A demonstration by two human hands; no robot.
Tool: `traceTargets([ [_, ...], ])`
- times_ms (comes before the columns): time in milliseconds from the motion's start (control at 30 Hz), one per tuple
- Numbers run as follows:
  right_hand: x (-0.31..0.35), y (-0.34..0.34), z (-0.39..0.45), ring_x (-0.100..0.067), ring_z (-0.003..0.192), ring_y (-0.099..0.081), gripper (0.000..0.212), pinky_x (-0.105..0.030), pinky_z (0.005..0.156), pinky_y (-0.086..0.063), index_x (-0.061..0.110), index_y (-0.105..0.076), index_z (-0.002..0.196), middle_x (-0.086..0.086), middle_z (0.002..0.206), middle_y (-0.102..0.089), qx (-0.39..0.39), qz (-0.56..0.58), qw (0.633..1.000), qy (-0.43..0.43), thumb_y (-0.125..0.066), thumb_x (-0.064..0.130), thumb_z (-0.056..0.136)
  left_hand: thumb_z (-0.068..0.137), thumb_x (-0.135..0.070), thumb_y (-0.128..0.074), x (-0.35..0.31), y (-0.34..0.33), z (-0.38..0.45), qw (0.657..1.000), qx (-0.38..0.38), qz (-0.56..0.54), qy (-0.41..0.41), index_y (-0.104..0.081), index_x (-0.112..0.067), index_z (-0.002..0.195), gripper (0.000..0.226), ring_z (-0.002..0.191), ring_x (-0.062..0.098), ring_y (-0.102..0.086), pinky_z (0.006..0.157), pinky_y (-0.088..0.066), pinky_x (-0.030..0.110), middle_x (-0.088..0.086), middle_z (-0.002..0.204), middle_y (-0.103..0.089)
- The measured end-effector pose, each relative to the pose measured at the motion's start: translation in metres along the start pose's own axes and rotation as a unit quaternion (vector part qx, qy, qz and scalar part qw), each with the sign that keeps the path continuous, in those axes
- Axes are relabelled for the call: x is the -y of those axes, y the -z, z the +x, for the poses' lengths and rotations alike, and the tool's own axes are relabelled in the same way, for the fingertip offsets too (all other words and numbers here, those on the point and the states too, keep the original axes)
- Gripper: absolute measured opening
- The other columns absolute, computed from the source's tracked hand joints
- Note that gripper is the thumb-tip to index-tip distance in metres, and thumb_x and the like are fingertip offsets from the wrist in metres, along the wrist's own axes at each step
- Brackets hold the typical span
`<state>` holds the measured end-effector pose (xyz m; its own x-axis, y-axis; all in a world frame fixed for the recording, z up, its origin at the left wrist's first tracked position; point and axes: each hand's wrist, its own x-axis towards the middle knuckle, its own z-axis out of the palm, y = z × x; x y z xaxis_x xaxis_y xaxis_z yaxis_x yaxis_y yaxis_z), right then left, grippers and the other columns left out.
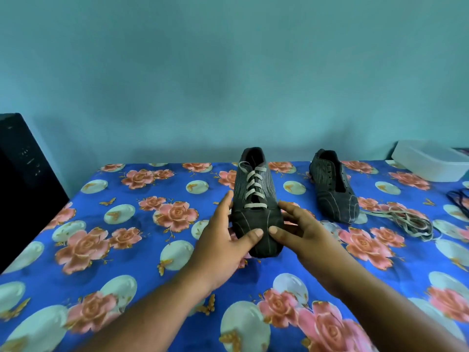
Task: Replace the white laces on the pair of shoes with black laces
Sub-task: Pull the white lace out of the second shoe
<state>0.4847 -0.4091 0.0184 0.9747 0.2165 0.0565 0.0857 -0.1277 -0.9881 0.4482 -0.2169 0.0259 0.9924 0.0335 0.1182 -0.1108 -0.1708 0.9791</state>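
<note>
A dark grey shoe [256,199] with white laces [254,185] threaded through it stands in the middle of the table, toe toward me. My left hand [223,240] holds its toe from the left, thumb on top. My right hand [302,232] holds the toe from the right, thumb on top as well. A second dark shoe [335,189] with no lace stands to the right. Beside its toe lies a loose white lace [406,219] in a heap. Black laces [460,199] lie at the far right edge.
The table carries a blue cloth [127,250] with roses and pale ovals. A white plastic box [431,160] sits at the back right. A black box-shaped object [22,174] stands at the left. A teal wall [228,72] rises behind the table.
</note>
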Motion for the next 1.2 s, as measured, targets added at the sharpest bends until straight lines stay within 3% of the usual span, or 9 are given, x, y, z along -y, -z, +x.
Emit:
traceTargets([
  [67, -0.003, 0.002, -0.01, -0.011, 0.115, -0.067, 0.061, -0.041, 0.102, -0.053, 0.027, -0.051, 0.145, 0.009, 0.124, -0.069, 0.001, -0.014, 1.0, -0.001, -0.076, 0.016, 0.09, 0.091, -0.008, -0.073, 0.002, -0.002, -0.01, 1.0, 0.009, -0.005, 0.002, -0.023, -0.04, 0.154, 0.086, 0.103, -0.013, -0.064, 0.091, -0.06, 0.041, -0.056, 0.109, -0.052],
  [167, -0.007, 0.002, -0.018, -0.01, 0.112, -0.068, 0.057, -0.04, 0.1, -0.055, 0.032, -0.053, 0.14, 0.01, 0.121, -0.07, 0.009, -0.016, 1.0, -0.011, -0.076, 0.015, 0.09, 0.091, -0.007, -0.073, 0.007, -0.004, -0.016, 1.0, 0.017, 0.016, 0.002, -0.022, -0.038, 0.154, 0.086, 0.111, -0.018, -0.058, 0.101, -0.052, 0.023, -0.056, 0.112, -0.051],
  [267, -0.01, 0.002, -0.022, -0.003, 0.108, -0.068, 0.055, -0.031, 0.095, -0.056, 0.033, -0.053, 0.139, 0.011, 0.119, -0.069, 0.019, -0.035, 0.999, -0.019, -0.075, 0.015, 0.091, 0.091, -0.014, -0.074, 0.01, -0.004, -0.019, 0.999, 0.029, 0.03, 0.016, -0.023, -0.039, 0.155, 0.086, 0.118, -0.018, -0.053, 0.096, -0.046, 0.008, -0.037, 0.133, -0.052],
  [400, -0.009, 0.003, -0.023, 0.001, 0.102, -0.068, 0.058, -0.018, 0.082, -0.056, 0.034, -0.049, 0.139, 0.009, 0.122, -0.065, 0.029, -0.077, 0.996, -0.021, -0.076, 0.018, 0.09, 0.091, -0.019, -0.076, 0.015, -0.002, -0.018, 0.997, 0.047, 0.051, 0.025, -0.02, -0.036, 0.16, 0.09, 0.13, -0.005, -0.05, 0.108, -0.044, 0.018, -0.015, 0.151, -0.044],
  [467, -0.009, 0.006, -0.018, -0.003, 0.098, -0.07, 0.059, -0.02, 0.079, -0.057, 0.031, -0.047, 0.139, 0.004, 0.122, -0.064, 0.036, -0.065, 0.997, -0.03, -0.076, 0.019, 0.09, 0.09, -0.018, -0.077, 0.016, 0.001, -0.015, 0.997, 0.052, 0.049, 0.028, -0.022, -0.036, 0.159, 0.09, 0.126, -0.005, -0.055, 0.111, -0.045, 0.028, -0.018, 0.147, -0.049],
  [567, 0.001, 0.008, -0.007, 0.004, 0.085, -0.068, 0.054, -0.014, 0.075, -0.053, 0.033, -0.045, 0.135, 0.006, 0.12, -0.058, 0.029, -0.1, 0.994, -0.029, -0.075, 0.029, 0.09, 0.089, -0.021, -0.078, 0.011, 0.006, -0.004, 0.997, 0.052, 0.032, 0.051, -0.029, -0.04, 0.155, 0.085, 0.111, -0.004, -0.064, 0.085, -0.056, 0.026, -0.02, 0.129, -0.061],
  [667, 0.008, 0.01, 0.013, -0.007, 0.1, -0.063, 0.05, -0.022, 0.084, -0.053, 0.035, -0.051, 0.132, 0.006, 0.118, -0.057, -0.007, -0.152, 0.988, -0.003, -0.075, 0.039, 0.088, 0.089, -0.037, -0.077, 0.0, 0.011, 0.014, 0.997, 0.015, 0.051, 0.059, -0.039, -0.045, 0.145, 0.069, 0.107, 0.013, -0.066, 0.07, -0.056, 0.034, -0.013, 0.125, -0.057],
  [800, 0.016, 0.005, 0.042, -0.01, 0.094, -0.063, 0.042, -0.041, 0.09, -0.055, 0.032, -0.06, 0.129, 0.013, 0.108, -0.063, -0.051, -0.211, 0.976, 0.033, -0.071, 0.044, 0.091, 0.094, -0.039, -0.07, -0.002, 0.011, 0.049, 0.994, -0.028, 0.1, 0.023, -0.044, -0.04, 0.146, 0.058, 0.123, 0.01, -0.054, 0.093, -0.042, 0.029, -0.008, 0.144, -0.051],
  [1200, -0.003, -0.017, 0.072, -0.012, 0.09, -0.062, 0.017, -0.033, 0.078, -0.052, 0.029, -0.076, 0.111, 0.008, 0.095, -0.068, -0.164, -0.316, 0.902, 0.243, -0.07, 0.029, 0.095, 0.102, -0.024, -0.061, 0.045, -0.003, 0.088, 0.972, -0.088, 0.165, -0.14, -0.062, -0.026, 0.137, 0.036, 0.12, 0.01, -0.06, 0.105, -0.045, 0.027, -0.013, 0.126, -0.06],
])
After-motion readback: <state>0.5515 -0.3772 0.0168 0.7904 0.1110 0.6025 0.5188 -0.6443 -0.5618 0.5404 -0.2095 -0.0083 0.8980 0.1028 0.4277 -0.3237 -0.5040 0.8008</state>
